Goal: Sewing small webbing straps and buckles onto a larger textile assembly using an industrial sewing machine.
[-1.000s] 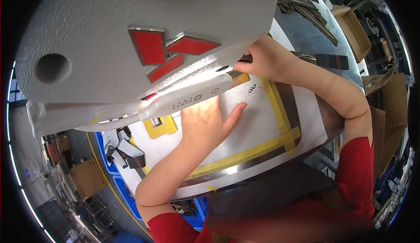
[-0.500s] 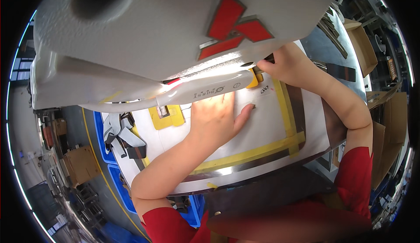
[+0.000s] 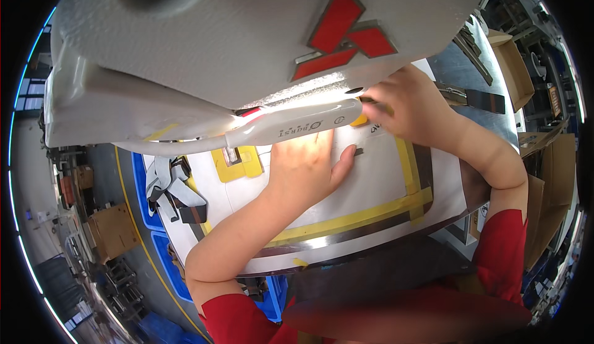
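My left hand (image 3: 303, 161) lies palm down on the white work surface (image 3: 365, 183), its thumb spread to the right. Its fingertips disappear beneath a white lamp (image 3: 297, 124) on the machine head (image 3: 235, 53), which looks like an industrial sewing machine. A small dark piece (image 3: 359, 151) shows at the left thumb's tip. Just right of the lamp's end, my right hand (image 3: 408, 106) is blurred, its fingers bent together around something dark that I cannot make out. Next to those fingers is a yellow part (image 3: 359, 120). The machine hides the area where both hands meet.
Yellow tape (image 3: 346, 220) borders the work surface. Grey and black straps (image 3: 179, 189) lie at the left, beside a yellow plate (image 3: 238, 163). Blue bins (image 3: 162, 251) stand below the left edge. Another strap (image 3: 476, 99) and cardboard boxes (image 3: 554, 189) are at the right.
My right hand has shifted slightly down and its fingers have turned inward toward the lamp's end. My left hand stays nearly in place. The view has shifted a little.
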Demonstrator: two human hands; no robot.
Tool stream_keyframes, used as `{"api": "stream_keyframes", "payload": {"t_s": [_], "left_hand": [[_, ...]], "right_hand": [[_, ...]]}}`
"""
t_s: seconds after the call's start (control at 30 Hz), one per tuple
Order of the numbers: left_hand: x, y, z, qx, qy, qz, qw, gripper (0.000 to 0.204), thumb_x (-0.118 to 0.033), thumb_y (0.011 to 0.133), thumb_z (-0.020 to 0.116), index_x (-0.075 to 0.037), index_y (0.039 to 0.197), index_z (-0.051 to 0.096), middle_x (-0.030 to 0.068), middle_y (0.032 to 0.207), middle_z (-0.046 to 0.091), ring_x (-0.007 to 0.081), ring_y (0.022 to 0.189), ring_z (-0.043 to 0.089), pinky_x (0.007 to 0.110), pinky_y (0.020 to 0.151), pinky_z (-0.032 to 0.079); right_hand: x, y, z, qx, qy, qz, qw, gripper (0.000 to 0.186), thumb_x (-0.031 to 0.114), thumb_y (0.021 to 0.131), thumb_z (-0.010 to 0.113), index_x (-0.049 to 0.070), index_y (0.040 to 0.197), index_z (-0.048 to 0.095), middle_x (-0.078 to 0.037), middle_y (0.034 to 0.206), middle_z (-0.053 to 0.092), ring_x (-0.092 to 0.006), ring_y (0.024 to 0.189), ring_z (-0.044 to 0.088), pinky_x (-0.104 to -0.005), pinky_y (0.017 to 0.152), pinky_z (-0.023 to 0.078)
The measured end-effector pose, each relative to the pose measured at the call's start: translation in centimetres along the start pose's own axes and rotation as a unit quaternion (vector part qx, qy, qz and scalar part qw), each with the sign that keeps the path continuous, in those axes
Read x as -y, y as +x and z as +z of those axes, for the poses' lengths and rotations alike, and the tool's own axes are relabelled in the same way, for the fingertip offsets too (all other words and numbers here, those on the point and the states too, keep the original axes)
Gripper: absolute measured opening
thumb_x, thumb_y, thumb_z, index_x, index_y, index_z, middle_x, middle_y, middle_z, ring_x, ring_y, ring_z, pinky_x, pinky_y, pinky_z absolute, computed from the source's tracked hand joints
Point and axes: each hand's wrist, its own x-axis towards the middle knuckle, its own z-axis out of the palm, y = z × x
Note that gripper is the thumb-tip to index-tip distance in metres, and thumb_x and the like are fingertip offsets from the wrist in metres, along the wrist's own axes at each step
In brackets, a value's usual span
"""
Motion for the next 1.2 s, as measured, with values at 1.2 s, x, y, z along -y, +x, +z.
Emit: {"api": "stream_keyframes", "payload": {"t_s": [1.2], "left_hand": [[-1.1,-2.4,-4.6,0.003,-0.021,0.127,0.992,0.042,-0.006,0.071,0.065,-0.024,0.109,0.068,0.0039,0.103,0.061,0.0236,0.089,0.061,0.034,0.074,0.049]], "right_hand": [[-1.4,1.7,-0.8,0.300,-0.083,-0.005,0.950,0.020,0.016,0.081,0.063,0.005,0.098,0.067,-0.008,0.098,0.067,-0.0283,0.097,0.060,-0.0384,0.091,0.045]]}}
